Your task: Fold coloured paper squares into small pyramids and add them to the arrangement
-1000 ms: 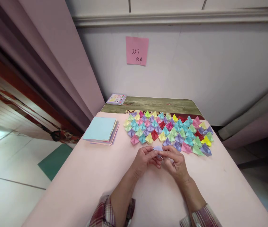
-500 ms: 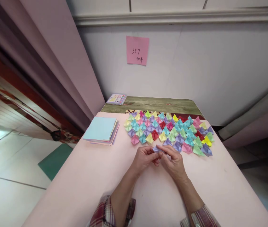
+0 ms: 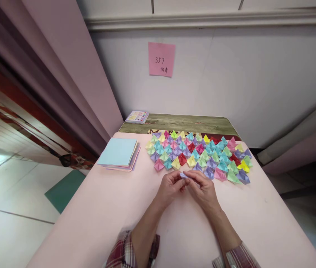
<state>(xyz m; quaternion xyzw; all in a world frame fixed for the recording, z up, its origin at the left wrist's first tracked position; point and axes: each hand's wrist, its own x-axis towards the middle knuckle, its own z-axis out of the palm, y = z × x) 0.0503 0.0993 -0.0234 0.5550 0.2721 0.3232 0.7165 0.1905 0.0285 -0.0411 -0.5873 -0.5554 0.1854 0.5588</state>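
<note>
Between my two hands is a small piece of folded lavender paper [image 3: 183, 175], mostly covered by the fingers. My left hand [image 3: 170, 187] pinches its left side, thumb and fingers pressed together. From the right, my right hand [image 3: 202, 186] grips the other side, its thumb meeting the left thumb. Just beyond the fingers, several origami paper boats [image 3: 182, 159] in many colours stand in close rows. To the left lies a stack of square coloured paper [image 3: 118, 152] with a light blue sheet on top.
The pink-covered table [image 3: 113, 208] reaches the wall. A small printed packet [image 3: 137, 117] lies at its far left corner on a wood-patterned strip [image 3: 186, 123]. A pink note [image 3: 161, 59] with handwriting sticks to the wall. Curtains [image 3: 96, 67] hang on the left.
Both hands have shifted very slightly, and less of the lavender paper shows between the fingers. The boats and the paper stack have stayed put.
</note>
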